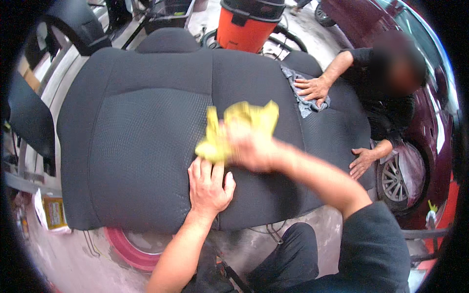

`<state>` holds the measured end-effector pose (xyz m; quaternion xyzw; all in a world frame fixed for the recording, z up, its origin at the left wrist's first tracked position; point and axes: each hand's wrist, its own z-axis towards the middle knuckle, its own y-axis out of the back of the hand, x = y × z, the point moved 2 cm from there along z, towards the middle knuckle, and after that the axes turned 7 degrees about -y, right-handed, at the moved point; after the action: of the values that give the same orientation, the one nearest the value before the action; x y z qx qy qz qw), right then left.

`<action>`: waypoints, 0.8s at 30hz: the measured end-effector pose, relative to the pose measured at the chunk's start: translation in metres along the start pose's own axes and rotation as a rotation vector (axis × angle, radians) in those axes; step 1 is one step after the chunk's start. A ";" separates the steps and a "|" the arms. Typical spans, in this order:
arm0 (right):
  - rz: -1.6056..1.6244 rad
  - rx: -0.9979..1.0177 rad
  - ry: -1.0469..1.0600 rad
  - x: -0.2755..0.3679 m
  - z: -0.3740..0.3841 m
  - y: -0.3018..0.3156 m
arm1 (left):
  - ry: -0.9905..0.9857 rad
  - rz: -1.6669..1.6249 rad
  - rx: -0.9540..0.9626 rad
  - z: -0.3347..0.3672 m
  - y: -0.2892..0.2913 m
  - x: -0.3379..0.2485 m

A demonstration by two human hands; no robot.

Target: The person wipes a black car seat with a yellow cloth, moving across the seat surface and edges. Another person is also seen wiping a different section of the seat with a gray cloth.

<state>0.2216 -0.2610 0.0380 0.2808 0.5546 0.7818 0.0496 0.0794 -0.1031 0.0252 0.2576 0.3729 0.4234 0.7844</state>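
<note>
A dark grey fabric car seat back (151, 132) lies flat in front of me, a seam running along its middle. My right hand (251, 146), smeared by motion, is closed on a yellow cloth (259, 119) over the seat's middle. Just below the cloth, my left hand (209, 185) lies flat on the fabric with its fingers stretched out and holds nothing. To the right, a co-worker's hand (312, 90) presses a grey-blue cloth (305, 105) on the same seat. The co-worker's other hand (362, 163) rests on the seat's right end.
An orange bucket-shaped container with a black top (246, 29) stands beyond the seat. At the right are the co-worker and a dark red car with an exposed wheel (393, 180). A pink-red ring-shaped thing (128, 251) lies below the seat's near edge. Black seat parts (31, 119) stand left.
</note>
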 end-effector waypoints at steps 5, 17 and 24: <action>0.188 -0.004 -0.482 0.110 -0.161 0.041 | -0.111 -0.272 -0.128 -0.001 -0.002 -0.008; -0.070 -0.711 -0.721 -0.076 0.079 0.075 | -0.120 -0.151 -0.151 -0.005 0.005 -0.007; 0.001 -0.373 -0.670 -0.172 0.187 0.061 | -0.104 -0.207 -0.164 -0.004 -0.001 -0.003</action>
<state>0.4718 -0.1937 0.0690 0.5073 0.3556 0.7341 0.2781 0.0752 -0.1060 0.0235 0.1743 0.3208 0.3552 0.8605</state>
